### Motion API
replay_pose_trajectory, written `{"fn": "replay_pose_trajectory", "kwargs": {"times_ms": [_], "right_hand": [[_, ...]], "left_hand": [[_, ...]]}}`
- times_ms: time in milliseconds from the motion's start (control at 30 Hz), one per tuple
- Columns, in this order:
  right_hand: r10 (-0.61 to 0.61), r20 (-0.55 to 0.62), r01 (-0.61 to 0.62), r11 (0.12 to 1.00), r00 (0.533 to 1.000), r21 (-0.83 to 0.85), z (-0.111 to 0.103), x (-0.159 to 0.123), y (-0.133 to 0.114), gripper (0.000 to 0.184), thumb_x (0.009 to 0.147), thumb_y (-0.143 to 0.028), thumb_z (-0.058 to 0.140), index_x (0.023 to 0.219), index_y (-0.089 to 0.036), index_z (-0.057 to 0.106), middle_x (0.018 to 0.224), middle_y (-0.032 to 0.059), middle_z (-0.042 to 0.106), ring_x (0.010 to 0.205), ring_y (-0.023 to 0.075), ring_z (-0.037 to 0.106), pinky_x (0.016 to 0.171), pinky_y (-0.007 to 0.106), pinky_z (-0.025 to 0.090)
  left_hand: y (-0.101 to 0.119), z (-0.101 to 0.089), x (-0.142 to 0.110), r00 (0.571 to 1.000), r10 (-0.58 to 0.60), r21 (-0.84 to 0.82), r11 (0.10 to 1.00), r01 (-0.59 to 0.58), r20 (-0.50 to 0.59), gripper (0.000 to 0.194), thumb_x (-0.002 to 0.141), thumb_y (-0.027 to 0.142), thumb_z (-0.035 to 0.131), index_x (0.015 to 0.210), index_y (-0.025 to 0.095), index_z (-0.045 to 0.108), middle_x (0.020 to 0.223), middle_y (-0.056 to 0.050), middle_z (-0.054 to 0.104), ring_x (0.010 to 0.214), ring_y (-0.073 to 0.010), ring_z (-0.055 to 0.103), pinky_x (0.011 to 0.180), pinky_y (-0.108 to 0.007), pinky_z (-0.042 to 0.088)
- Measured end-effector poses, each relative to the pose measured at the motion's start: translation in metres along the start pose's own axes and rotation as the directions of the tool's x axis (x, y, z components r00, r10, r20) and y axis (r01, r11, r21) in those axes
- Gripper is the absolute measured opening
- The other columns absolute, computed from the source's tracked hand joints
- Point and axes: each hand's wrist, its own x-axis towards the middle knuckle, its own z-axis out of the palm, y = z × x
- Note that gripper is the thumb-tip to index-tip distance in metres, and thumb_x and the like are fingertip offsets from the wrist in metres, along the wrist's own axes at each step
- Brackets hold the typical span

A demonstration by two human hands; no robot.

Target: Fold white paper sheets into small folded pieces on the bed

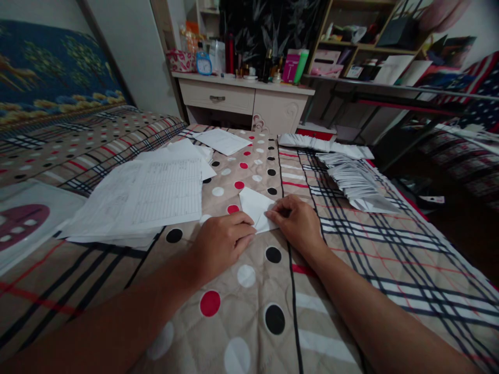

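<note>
A small folded white paper [255, 206] lies on the quilted bedspread [273, 306] in front of me. My left hand [222, 243] rests with curled fingers on its near left edge and presses it down. My right hand [298, 222] pinches the paper's right corner between thumb and fingers. Both forearms reach in from the bottom of the view.
A stack of printed sheets [156, 195] lies to the left, one loose sheet [223, 141] further back. Rows of folded white papers [353, 179] lie at the right near the bed's edge. A white drawer cabinet [249, 101] and cluttered shelves [374, 47] stand behind.
</note>
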Motion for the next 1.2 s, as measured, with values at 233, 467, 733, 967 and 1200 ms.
{"fn": "replay_pose_trajectory", "kwargs": {"times_ms": [233,467,733,967,1200], "right_hand": [[0.029,0.012,-0.028,0.999,1.0,-0.039,0.0,0.001,-0.003,0.012,0.073,-0.032,0.071,0.072,-0.02,0.067,0.079,0.0004,0.069,0.071,0.016,0.061,0.06,0.027,0.036],[0.047,0.006,-0.046,0.997,0.999,-0.058,0.001,0.001,-0.004,0.013,0.073,-0.033,0.07,0.071,-0.021,0.067,0.077,0.0005,0.069,0.069,0.0159,0.06,0.058,0.027,0.035],[0.003,-0.015,-0.005,0.998,1.0,-0.069,0.002,0.0,-0.005,0.012,0.073,-0.034,0.07,0.072,-0.022,0.066,0.081,0.0009,0.069,0.07,0.0157,0.059,0.057,0.026,0.033],[0.063,0.002,-0.063,0.991,0.998,-0.119,0.004,0.008,-0.01,0.018,0.07,-0.043,0.073,0.072,-0.026,0.068,0.074,-0.0011,0.068,0.07,0.0175,0.06,0.056,0.027,0.029],[0.055,0.006,-0.053,0.99,0.998,-0.127,0.004,0.009,-0.012,0.029,0.069,-0.054,0.07,0.072,-0.025,0.065,0.075,-0.0005,0.068,0.07,0.0181,0.06,0.055,0.028,0.028]], "left_hand": [[0.0,0.0,0.001,1.0,-0.006,0.027,1.0,0.005,0.03,0.016,0.084,0.015,0.06,0.087,0.022,0.074,0.103,0.002,0.074,0.084,-0.0173,0.07,0.075,-0.032,0.058],[0.005,-0.001,0.003,0.996,0.026,0.066,0.997,-0.032,0.091,0.016,0.085,0.012,0.056,0.091,0.019,0.07,0.108,-0.001,0.072,0.093,-0.019,0.067,0.083,-0.035,0.056],[0.007,-0.003,0.005,0.987,0.002,0.121,0.992,-0.022,0.163,0.019,0.086,0.013,0.055,0.1,0.018,0.066,0.102,-0.004,0.073,0.093,-0.0204,0.065,0.083,-0.036,0.055],[0.006,-0.005,0.006,0.982,0.005,0.1,0.995,-0.024,0.19,0.017,0.086,0.012,0.054,0.095,0.018,0.067,0.105,-0.004,0.072,0.093,-0.0219,0.065,0.081,-0.038,0.055],[0.005,-0.008,0.005,0.977,0.012,0.099,0.994,-0.034,0.215,0.019,0.087,0.014,0.053,0.097,0.018,0.069,0.099,-0.007,0.073,0.093,-0.0222,0.066,0.08,-0.038,0.056]]}}
